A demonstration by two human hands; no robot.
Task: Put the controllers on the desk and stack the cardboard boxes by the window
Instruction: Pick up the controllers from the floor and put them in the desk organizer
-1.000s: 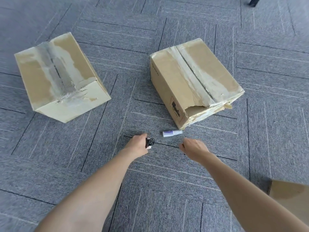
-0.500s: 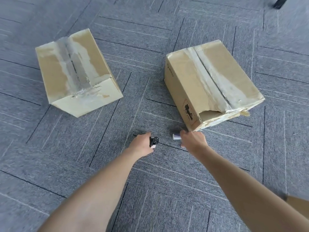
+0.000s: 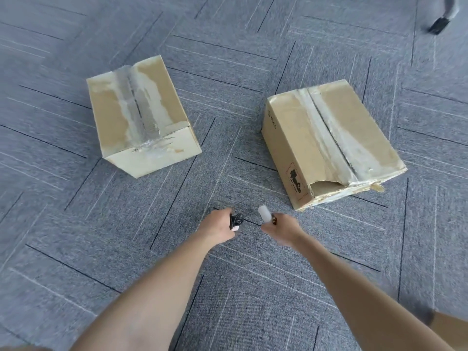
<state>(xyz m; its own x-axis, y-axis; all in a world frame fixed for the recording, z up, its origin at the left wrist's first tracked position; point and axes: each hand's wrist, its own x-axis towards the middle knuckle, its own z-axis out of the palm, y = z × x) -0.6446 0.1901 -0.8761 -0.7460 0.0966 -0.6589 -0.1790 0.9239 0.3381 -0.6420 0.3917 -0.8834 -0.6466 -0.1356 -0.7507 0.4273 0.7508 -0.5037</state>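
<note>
two bare arms reached out over a grey carpeted floor [image 3: 76, 224] with a herringbone tile pattern. the left hand [image 3: 217, 225] was clenched around a small black object [image 3: 236, 219], with a bit of white showing at its lower end; what the object was could not be told. the right hand [image 3: 283, 229] was closed on a slim white cylinder [image 3: 264, 214], whose pale tip stuck up and away from the fist. the two hands were near each other, low over the floor, and did not touch.

beyond them two cardboard boxes sat on the carpet, well apart. the left box [image 3: 136, 115] lay closed, its top flaps sealed with worn, whitish tape along the seam. the right box [image 3: 329, 138] was also taped along its top seam, its near corner torn open into a dark gap, with a small printed mark on its side. the cylinder was just short of that box's near corner.

a dark furniture foot [image 3: 438, 25] showed at the far right corner of the floor, and a brown cardboard edge [image 3: 450, 328] at the near right corner.
</note>
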